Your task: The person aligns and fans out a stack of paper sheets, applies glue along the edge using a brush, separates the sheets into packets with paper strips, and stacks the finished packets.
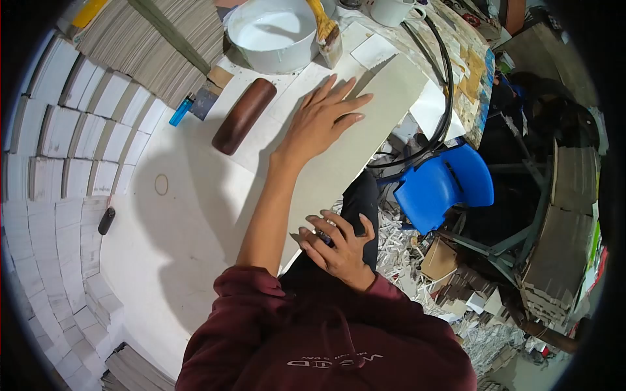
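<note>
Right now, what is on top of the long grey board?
The left hand is spread palm down on the long grey board. The right hand is at its near end, contact unclear. Whatever lies directly beneath the left palm is covered and cannot be seen.

Stretches as a white surface (150,215), lined at left with paper stacks (62,133). Carries a rubber band (156,185), a blue lighter (181,111), white paper (278,107) under a brown cylinder (244,116), a grey cardboard sheet (391,91) and a white bucket (275,60).
</note>
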A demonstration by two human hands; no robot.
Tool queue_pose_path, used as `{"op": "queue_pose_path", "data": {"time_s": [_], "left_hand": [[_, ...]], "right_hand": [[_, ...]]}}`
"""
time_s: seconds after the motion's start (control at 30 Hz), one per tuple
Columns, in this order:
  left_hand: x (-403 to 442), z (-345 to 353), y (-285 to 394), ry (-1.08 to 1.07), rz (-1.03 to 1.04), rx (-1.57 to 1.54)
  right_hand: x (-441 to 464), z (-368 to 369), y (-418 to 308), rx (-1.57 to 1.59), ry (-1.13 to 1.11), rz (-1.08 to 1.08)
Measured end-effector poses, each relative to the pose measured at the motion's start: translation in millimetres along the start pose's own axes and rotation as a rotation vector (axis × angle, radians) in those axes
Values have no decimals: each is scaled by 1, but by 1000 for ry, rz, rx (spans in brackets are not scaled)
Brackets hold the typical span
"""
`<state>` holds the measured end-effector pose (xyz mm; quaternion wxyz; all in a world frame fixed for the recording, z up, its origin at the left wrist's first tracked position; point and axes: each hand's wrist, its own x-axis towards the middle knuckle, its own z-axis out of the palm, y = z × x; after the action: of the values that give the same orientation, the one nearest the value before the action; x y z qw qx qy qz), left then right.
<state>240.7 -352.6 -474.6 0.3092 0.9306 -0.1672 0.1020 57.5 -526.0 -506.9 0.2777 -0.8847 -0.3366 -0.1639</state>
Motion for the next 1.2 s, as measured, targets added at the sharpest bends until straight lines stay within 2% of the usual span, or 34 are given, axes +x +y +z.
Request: {"op": "queue_pose_path", "data": {"time_s": [0.1,0.17,0.2,0.27,0.3,0.33,0.37,0.4,0.43,0.47,0.5,0.53,0.63,0.7,0.77,0.8,0.83,0.87,0.97,1.0,1.07,1.1,1.17,1.2], "left_hand": [[-2,8,-5,9,-6,3],[-1,12,-8,-10,-22,-32],[-2,12,-7,-23,-53,-32],[-3,12,-4,-34,-97,-10],[-3,13,-4,-24,-91,-10],[-3,13,-6,-35,-84,12],[-3,14,-8,-50,-82,35],[-3,18,-11,-44,-82,41],[-3,23,-14,8,-44,70],[-5,25,-16,59,-7,99],[-5,24,-16,67,-10,106],[-5,23,-15,81,-1,85],[-5,19,-14,103,-3,28],[-6,19,-14,78,-5,6],[-4,17,-10,163,13,28],[-1,9,-7,12,-57,79],[-1,5,-4,-140,-127,126],[-4,10,-3,3,-108,68],[-6,19,-10,105,-11,36],[-5,22,-6,176,-16,-84],[-6,23,-7,223,-2,-83],[-7,25,-8,266,16,-87],[-7,26,-9,254,9,-97],[-7,26,-10,211,-11,-57]], "right_hand": [[27,-12,46,-166,-95,14],[64,-19,102,-225,-60,135],[87,-23,140,-232,27,158],[146,-37,187,-556,93,166],[177,-47,202,-556,78,143],[212,-53,208,-424,174,77],[251,-52,201,-227,343,-120],[281,-59,166,-74,324,-138],[306,-56,142,166,205,-37],[328,-47,126,221,236,-160],[347,-39,114,29,157,-155],[364,-30,104,-73,-31,-92],[384,1,103,-64,99,-57],[379,-7,114,-188,30,-2],[366,-17,124,-267,-61,10],[363,-24,132,-274,-62,-4],[359,-32,140,-254,-83,33],[357,-39,147,-234,-100,67],[361,-81,111,119,153,64],[370,-86,104,122,150,56],[389,-86,94,128,265,-141],[398,-78,91,131,270,-143],[421,-48,90,139,40,11],[430,-23,98,291,-112,77]]}}
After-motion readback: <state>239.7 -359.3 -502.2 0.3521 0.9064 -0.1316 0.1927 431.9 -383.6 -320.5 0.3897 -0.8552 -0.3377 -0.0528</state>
